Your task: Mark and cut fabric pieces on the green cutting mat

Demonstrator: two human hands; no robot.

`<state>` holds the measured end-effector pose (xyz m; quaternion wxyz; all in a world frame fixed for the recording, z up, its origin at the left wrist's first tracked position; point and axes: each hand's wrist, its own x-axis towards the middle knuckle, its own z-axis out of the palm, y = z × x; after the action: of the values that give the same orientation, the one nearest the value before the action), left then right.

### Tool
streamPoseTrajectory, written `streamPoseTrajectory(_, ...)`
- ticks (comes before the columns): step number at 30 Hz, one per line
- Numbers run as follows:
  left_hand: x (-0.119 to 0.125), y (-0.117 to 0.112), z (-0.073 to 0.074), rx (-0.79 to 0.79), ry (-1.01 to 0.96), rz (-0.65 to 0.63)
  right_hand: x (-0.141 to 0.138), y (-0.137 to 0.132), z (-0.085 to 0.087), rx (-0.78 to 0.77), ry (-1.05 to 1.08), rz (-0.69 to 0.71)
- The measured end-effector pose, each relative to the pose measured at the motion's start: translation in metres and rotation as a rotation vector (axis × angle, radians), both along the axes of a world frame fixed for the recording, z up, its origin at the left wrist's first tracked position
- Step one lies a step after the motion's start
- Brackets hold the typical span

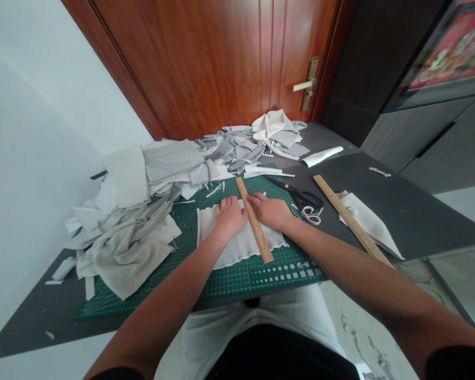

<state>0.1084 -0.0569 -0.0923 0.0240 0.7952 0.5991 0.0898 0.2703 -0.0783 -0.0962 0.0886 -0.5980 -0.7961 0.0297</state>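
Note:
A white ribbed piece of cloth (237, 243) lies flat on the green cutting mat (229, 277). A short wooden ruler (255, 220) lies across the cloth, running away from me. My left hand (229, 215) rests palm down on the cloth just left of the ruler, fingers stretched toward its far edge. My right hand (269, 210) lies flat on the cloth to the right of the ruler, fingers touching the ruler's edge. Neither hand holds anything.
Black-handled scissors (301, 196) lie right of the mat, beside a longer wooden ruler (350, 219) and a white fabric piece (370, 224). Heaps of grey and white fabric scraps (158, 179) cover the table's left and back. A wooden door (221, 63) stands behind.

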Motion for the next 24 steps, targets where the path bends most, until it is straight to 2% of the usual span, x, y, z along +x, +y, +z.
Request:
streamPoseTrajectory(7, 0.002, 0.005, -0.001, 0.01, 0.016, 0.005, -0.003, -0.001, 0.002, -0.008, 0.015, -0.088)
streamPoseTrajectory(15, 0.005, 0.016, -0.008, 0.071, -0.065, 0.053, -0.002, -0.002, 0.001, -0.022, 0.009, -0.087)
streamPoseTrajectory(24, 0.012, 0.037, -0.007, -0.01, -0.173, 0.033, -0.004, -0.004, 0.001, -0.004, -0.008, -0.086)
